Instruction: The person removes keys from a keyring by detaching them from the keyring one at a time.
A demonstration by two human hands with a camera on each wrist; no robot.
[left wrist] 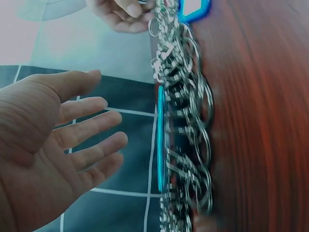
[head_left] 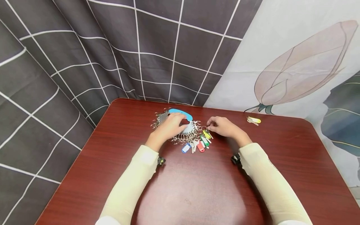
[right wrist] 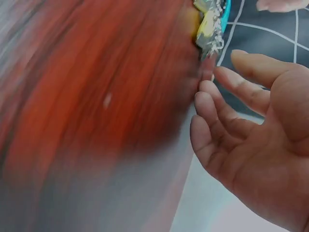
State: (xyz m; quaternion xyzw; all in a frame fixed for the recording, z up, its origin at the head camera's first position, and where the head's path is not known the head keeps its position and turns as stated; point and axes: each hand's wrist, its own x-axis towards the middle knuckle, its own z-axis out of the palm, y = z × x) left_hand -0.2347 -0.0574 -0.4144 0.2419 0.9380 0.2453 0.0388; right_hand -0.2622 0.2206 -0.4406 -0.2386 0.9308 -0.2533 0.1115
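Observation:
A key holder with a blue top edge (head_left: 180, 113) lies on the table, its rim crowded with metal clips and rings (left wrist: 186, 111). My left hand (head_left: 172, 125) hovers over its plate, fingers spread and holding nothing, as the left wrist view shows. Tagged keys fan out along its near right side: a blue tag (head_left: 186, 148), a red tag (head_left: 200, 147), a green tag (head_left: 204, 140) and a yellow tag (head_left: 206, 134). Just right of the yellow one is my right hand (head_left: 223, 126). Its fingers (right wrist: 207, 104) are loosely bent with nothing between them.
One more key with a yellow tag (head_left: 255, 120) lies apart at the back right of the brown table (head_left: 188, 193). A dark checked curtain (head_left: 157, 62) hangs behind the table, with a white flowered cloth (head_left: 239, 84) on the right.

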